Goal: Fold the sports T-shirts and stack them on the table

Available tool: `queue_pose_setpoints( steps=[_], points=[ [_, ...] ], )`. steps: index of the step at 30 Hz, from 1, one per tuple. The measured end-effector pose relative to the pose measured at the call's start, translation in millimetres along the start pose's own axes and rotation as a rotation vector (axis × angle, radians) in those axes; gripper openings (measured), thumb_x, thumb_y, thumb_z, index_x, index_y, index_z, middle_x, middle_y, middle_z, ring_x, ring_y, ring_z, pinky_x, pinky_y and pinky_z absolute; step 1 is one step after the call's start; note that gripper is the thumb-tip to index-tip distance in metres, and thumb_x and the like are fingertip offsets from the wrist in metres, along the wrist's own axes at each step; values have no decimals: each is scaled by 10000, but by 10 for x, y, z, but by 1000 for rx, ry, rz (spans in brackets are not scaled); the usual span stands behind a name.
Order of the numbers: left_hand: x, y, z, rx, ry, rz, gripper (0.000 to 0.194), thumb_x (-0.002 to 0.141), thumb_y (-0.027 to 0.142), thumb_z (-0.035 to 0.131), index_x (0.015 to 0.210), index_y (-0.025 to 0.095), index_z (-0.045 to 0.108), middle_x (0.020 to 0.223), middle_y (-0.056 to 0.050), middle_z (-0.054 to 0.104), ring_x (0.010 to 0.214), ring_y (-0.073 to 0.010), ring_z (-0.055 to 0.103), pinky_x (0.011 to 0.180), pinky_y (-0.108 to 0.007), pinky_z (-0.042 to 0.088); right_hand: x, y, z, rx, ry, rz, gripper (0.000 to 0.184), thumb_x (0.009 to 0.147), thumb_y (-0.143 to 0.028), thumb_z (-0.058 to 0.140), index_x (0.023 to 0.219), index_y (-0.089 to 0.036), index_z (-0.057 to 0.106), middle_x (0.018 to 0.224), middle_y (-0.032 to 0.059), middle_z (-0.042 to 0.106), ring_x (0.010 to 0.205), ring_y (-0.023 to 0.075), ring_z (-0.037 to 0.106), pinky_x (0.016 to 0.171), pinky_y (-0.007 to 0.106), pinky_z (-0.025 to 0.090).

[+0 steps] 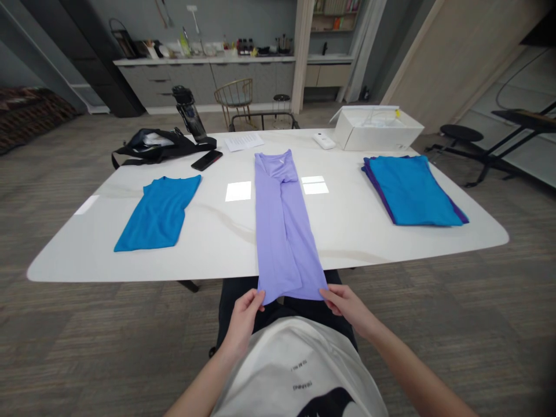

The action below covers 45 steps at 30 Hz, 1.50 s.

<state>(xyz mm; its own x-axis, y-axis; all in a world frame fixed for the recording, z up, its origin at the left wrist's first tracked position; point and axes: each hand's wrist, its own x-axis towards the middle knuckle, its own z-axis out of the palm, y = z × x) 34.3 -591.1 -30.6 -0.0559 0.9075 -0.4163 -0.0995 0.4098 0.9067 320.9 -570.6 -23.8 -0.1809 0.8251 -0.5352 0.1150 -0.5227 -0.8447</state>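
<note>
Between my left hand (247,313) and right hand (345,306), then away over the white table (217,249): lilac garment (274,240) | left pinching one near corner | right pinching the other | blue garment (160,214) beyond left hand

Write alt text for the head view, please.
A person's left grip and right grip pinch the near corners of a lavender garment extending past the edge of a white table. A blue garment lies left, stacked clothes right.
</note>
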Motion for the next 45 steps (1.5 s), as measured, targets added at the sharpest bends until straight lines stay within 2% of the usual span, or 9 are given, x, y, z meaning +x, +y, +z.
queue_pose_setpoints(
  steps=[6, 11, 14, 18, 23, 30, 35, 38, 45],
  points=[
    [47, -96, -87, 24, -57, -91, 475, 836, 656, 681, 763, 189, 631, 763, -64, 720, 685, -193, 680, 683, -308, 529, 82, 186, -153, -346, 69, -110, 571, 905, -720, 533, 708, -192, 627, 591, -33, 490, 535, 116, 408, 535, 261, 293],
    [150, -108, -436, 839, 157, 762, 178, 986, 282, 569, 981, 214, 734, 856, -56, 740, 776, -191, 687, 768, -337, 523, -4, 228, -339, -934, 388, -533, 294, 1061, -367, 435, 970, -225, 676, 798, 28, 662, 691, 187, 601, 647, 311, 411],
    [239, -26, -553, 1248, 177, 1198, 291, 936, 79, 588, 1117, 241, 748, 937, -66, 753, 889, -198, 699, 900, -378, 503, 12, 224, -383, -1240, 488, -843, 260, 997, -169, 497, 1140, -236, 704, 991, 93, 702, 875, 237, 637, 796, 381, 467],
    [391, 217, -527, 1479, 33, 1322, 435, 913, 19, 595, 1249, 273, 705, 1157, -87, 749, 1079, -229, 687, 1020, -426, 469, 136, 94, -401, -1485, 440, -1001, 441, 907, -21, 517, 1204, -273, 722, 1087, 117, 684, 996, 273, 601, 884, 451, 437],
    [550, 467, -477, 1448, -189, 1401, 421, 921, 21, 612, 1212, 314, 693, 1168, -35, 750, 1109, -175, 685, 1081, -382, 459, 265, -68, -427, -1529, 293, -1108, 368, 946, -49, 526, 1162, -272, 725, 1075, 96, 678, 952, 247, 570, 874, 423, 420],
    [598, 676, -429, 1238, -412, 1334, 298, 950, 57, 578, 1112, 275, 701, 1101, -47, 759, 1106, -168, 687, 1082, -398, 459, 199, -332, -366, -1304, 247, -1185, 217, 974, -93, 528, 1017, -241, 681, 956, 67, 665, 860, 216, 571, 824, 392, 447],
    [750, 1192, -240, 678, -236, 985, 167, 985, 219, 555, 1014, 222, 719, 982, -71, 757, 941, -192, 699, 889, -345, 540, 244, -940, -315, -765, 385, -1092, 99, 995, -180, 506, 990, -230, 592, 917, 59, 628, 850, 204, 590, 760, 340, 482],
    [1174, 1506, -68, 403, -54, 708, 225, 944, 408, 636, 904, 200, 713, 862, -30, 722, 852, -183, 666, 847, -322, 524, 624, -1375, -329, -640, 481, -925, 141, 990, -354, 569, 932, -228, 594, 836, 32, 616, 781, 196, 577, 727, 323, 461],
    [2200, 1594, 127, 173, -169, 87, 489, 613, 519, 870, 851, 137, 680, 799, -52, 703, 709, -159, 626, 676, -298, 509, 1780, -1691, -435, -878, 338, -398, 499, 959, -651, 518, 836, -195, 681, 806, 66, 711, 749, 201, 629, 670, 291, 397]
  ],
)
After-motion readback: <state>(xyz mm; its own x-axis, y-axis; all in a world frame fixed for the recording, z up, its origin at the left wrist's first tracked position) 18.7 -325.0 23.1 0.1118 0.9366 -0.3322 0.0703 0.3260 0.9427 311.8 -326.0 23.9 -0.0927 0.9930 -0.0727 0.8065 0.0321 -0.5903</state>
